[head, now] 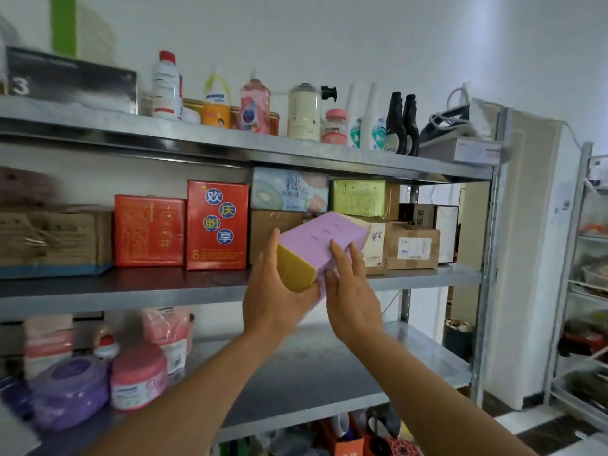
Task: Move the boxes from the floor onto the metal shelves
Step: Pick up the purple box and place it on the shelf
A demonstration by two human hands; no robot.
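Box, lilac, tilted: left hand grips its yellow end from beneath, right hand presses straight fingers on its top; shelf below grip, cartons beyond.

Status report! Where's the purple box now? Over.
Left hand grips purple box; right hand presses its face. Box tilted, off the middle shelf. Cardboard boxes behind.
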